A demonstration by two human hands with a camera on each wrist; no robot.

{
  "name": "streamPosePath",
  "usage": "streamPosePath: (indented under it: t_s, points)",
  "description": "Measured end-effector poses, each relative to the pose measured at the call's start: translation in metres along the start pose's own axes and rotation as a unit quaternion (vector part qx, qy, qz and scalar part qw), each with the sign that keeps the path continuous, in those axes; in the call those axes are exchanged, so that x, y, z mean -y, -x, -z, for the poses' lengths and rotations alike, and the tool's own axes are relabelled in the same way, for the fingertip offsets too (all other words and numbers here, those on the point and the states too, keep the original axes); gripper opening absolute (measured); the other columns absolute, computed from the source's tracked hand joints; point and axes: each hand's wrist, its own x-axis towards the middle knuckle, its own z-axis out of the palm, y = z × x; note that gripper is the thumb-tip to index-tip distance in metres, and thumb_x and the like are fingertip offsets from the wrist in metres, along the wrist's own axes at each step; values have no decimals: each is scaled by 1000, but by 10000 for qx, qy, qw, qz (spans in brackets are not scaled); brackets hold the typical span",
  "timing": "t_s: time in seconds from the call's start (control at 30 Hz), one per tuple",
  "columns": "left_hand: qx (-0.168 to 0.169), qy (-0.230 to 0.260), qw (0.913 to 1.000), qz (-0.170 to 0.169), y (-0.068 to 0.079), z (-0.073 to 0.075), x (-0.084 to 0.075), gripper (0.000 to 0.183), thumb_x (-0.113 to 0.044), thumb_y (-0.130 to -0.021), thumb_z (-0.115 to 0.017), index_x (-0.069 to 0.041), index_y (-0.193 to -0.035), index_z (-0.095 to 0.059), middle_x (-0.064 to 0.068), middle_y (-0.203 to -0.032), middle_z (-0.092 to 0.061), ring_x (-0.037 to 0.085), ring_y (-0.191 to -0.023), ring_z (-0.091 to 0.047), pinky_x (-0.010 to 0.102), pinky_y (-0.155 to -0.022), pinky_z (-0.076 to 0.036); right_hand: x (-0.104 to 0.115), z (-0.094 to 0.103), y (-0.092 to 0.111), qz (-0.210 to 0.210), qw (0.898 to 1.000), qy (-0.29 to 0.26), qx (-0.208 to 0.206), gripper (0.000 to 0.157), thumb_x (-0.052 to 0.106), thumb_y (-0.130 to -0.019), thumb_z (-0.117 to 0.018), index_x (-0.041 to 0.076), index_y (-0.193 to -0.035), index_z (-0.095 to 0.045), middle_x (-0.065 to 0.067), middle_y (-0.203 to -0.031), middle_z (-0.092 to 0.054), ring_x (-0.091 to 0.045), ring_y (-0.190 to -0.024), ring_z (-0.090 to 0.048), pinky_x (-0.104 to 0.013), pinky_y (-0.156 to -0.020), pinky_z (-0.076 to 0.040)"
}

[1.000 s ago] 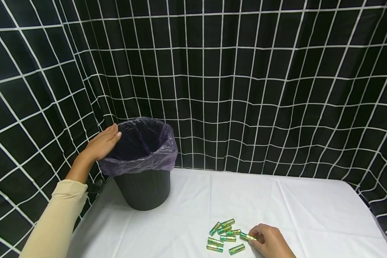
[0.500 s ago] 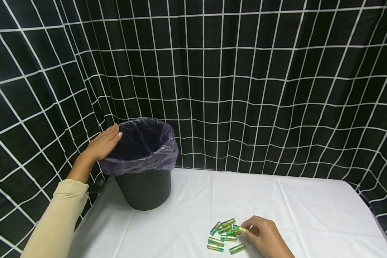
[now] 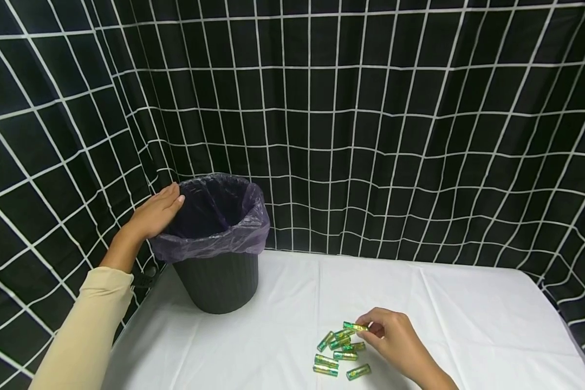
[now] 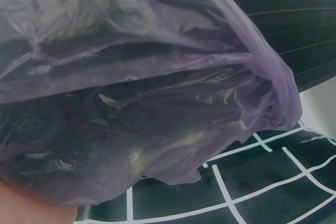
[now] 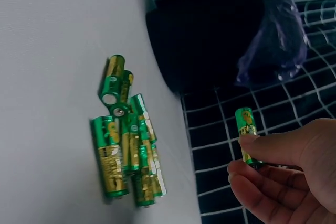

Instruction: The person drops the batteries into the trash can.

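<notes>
As fingers (image 5: 252, 191) pinch one battery (image 5: 245, 120), others (image 5: 111, 163) lie below.

head view: left sleeve (image 3: 85, 325) cut off at 8 o'clock, right forearm (image 3: 431, 374) at 5 o'clock, the floor of the bin (image 3: 219, 284) hidden. right wrist view: the right hand (image 5: 317, 153) covers part of the held battery (image 5: 244, 119); lettering on the loose batteries (image 5: 129, 145) is blurred. left wrist view: left hand (image 4: 31, 208) cut off at 8 o'clock.

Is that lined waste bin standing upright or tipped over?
Upright: the dark waste bin stands base-down on the white tablecloth, its mouth facing up.
</notes>
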Motion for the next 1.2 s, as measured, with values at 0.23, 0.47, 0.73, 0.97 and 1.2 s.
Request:
streamPosePath:
  t_s: [0.23,0.47,0.73,0.97,1.2]
  points:
    - [2,22,10000,-3,-1,0,0,68,-40,-112,-17,13,-156,-12,31,-164,-7,46,-153,-5,57,-123,-8,14,6,-16,355,9992,106,177,21,-5,-77,-83,10,-90,-77,5,-88,-73,2,-68,-60,-21,-61,-56]
    - [-1,37,10000,-49,-1,-2,2,68,-40,-112,-18,12,-156,-13,31,-164,-8,45,-153,-5,56,-124,-9,30,9,-35,720,9966,118,385,17,-5,-80,-81,7,-91,-78,6,-88,-73,0,-70,-60,-20,-62,-56]
    - [-27,-2,10000,7,0,0,1,69,-41,-112,-16,12,-156,-12,30,-165,-8,45,-153,-5,57,-123,-9,50,12,-58,1128,9927,205,385,14,-3,-82,-80,6,-93,-78,5,-89,-73,-1,-72,-61,-21,-64,-57]
    - [10,2,10000,33,0,0,1,69,-41,-112,-16,11,-156,-12,30,-165,-7,45,-153,-4,57,-123,-8,65,15,-76,1368,9892,335,397,14,-4,-82,-80,5,-92,-78,4,-88,-73,-2,-71,-61,-21,-64,-56]
    - [-4,-30,10000,39,-1,0,1,69,-41,-112,-17,11,-156,-11,29,-165,-7,44,-154,-4,56,-124,-7,85,19,-97,1554,9864,321,421,13,-4,-83,-80,5,-92,-78,3,-88,-73,-3,-72,-62,-20,-66,-56]
